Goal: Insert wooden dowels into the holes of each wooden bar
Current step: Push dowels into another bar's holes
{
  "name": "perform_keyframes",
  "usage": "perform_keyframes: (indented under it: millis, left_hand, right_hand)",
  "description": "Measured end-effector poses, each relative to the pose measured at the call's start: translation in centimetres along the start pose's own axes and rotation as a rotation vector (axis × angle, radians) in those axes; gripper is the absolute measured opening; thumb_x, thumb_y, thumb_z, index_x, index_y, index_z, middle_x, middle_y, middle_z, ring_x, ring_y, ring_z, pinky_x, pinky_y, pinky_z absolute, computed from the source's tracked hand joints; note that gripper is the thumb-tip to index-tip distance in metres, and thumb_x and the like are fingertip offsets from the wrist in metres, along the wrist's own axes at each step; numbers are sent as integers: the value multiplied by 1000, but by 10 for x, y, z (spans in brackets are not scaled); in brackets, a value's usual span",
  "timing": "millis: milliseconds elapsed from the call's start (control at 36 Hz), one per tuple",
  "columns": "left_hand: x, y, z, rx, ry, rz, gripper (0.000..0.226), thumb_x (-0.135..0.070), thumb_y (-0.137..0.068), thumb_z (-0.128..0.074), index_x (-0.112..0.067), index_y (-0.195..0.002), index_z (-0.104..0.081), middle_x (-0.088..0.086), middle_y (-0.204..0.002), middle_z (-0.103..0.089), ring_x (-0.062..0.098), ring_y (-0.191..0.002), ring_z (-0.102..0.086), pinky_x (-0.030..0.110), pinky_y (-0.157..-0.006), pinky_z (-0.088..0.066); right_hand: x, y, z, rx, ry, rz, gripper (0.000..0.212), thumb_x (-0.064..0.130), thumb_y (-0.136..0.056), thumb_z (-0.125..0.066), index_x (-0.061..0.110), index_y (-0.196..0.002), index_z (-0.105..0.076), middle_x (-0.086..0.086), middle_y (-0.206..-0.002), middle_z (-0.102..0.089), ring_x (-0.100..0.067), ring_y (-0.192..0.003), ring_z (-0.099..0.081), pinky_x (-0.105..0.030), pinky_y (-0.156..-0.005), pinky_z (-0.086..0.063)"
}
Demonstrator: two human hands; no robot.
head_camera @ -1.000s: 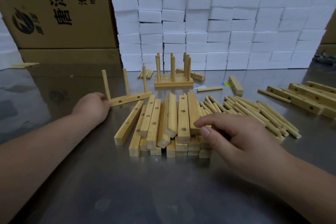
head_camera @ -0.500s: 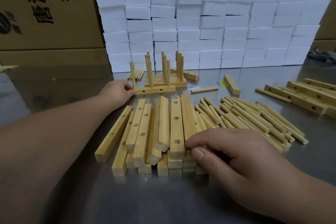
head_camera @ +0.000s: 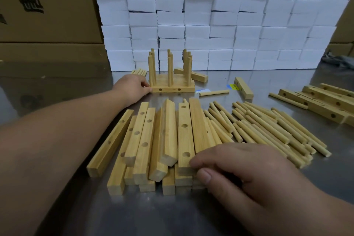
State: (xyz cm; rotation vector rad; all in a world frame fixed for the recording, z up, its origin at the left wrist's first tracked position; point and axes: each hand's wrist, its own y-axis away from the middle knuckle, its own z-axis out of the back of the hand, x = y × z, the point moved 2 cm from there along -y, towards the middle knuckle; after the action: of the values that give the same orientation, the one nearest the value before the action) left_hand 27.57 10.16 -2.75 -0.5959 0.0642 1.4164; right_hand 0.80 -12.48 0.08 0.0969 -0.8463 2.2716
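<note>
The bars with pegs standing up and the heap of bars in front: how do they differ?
The pegged bars carry upright dowels; the heap of bars has empty holes. The pegged bars sit flat, side by side, the left hand gripping one end; the heap lies jumbled, some bars tilted, the right hand resting on it. Both are pale wood.

Bottom bars (head_camera: 168, 186) mostly under upper bars (head_camera: 184, 134)

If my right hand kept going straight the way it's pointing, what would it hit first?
The right hand points left across the pile of bars, fingertips already on the near end of a holed bar. Pushing on, it would probably meet the tilted bar just beyond, though depth is unclear.
</note>
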Motion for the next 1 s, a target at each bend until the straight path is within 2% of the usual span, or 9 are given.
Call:
perform_keyframes:
  millis: [139, 306, 500, 639, 806, 917, 1000]
  left_hand:
    - [-1, 0, -1, -5, -30, -16, 17, -42, -84, -64, -34, -72, -55, -8, -80, -60, 14, -74, -58, 27, -57, -40]
    - [0, -2, -2, -15, -67, -5, 14, -44, -85, -62, -30, -83, -60, -4, -85, -60, 18, -82, -59, 29, -67, -47]
    - [-2, -2, -3, -35, -110, -21, 16, -43, -87, -59, -28, -85, -60, -3, -85, -58, 19, -81, -56, 29, -63, -40]
    - [-3, -4, -3, -37, -132, -16, 16, -43, -87, -59, -27, -85, -59, -1, -89, -61, 20, -85, -57, 30, -67, -44]
    - [-4, -5, -3, -35, -122, -16, 15, -41, -87, -59, -27, -83, -59, 1, -91, -65, 20, -86, -58, 29, -65, -43]
    - [-4, -5, -3, -41, -100, -9, 16, -43, -86, -59, -27, -85, -57, 0, -91, -65, 20, -87, -58, 30, -66, -43]
    - [-4, 0, -2, -49, -44, 35, 28, -48, -84, -60, -25, -97, -49, -3, -83, -63, 18, -79, -59, 33, -67, -48]
  right_hand:
    - [-1, 0, 0, -10, 15, 2, 19, 36, -83, -48, 31, -90, -64, 19, -83, -67, 5, -76, -61, -19, -56, -49]
    - [1, -1, 0, -16, 28, 5, 19, 37, -83, -48, 32, -90, -65, 19, -81, -67, 4, -73, -61, -21, -52, -50]
    - [2, -1, 2, -18, 47, 7, 21, 38, -83, -47, 32, -89, -66, 19, -78, -67, 3, -70, -61, -21, -49, -50]
    - [3, -1, 1, -23, 97, -1, 18, 40, -82, -46, 34, -87, -62, 20, -74, -64, 5, -68, -58, -17, -48, -46]
    - [2, -1, 0, -14, 100, 1, 18, 40, -81, -46, 33, -88, -62, 19, -74, -64, 4, -67, -59, -20, -46, -48]
    - [0, -1, 2, -9, 79, -3, 20, 40, -83, -47, 33, -88, -65, 21, -77, -65, 5, -70, -59, -16, -52, -47]
    - [-3, 0, 5, -41, 83, -20, 21, 38, -83, -46, 32, -87, -66, 22, -76, -64, 7, -72, -58, -11, -55, -47]
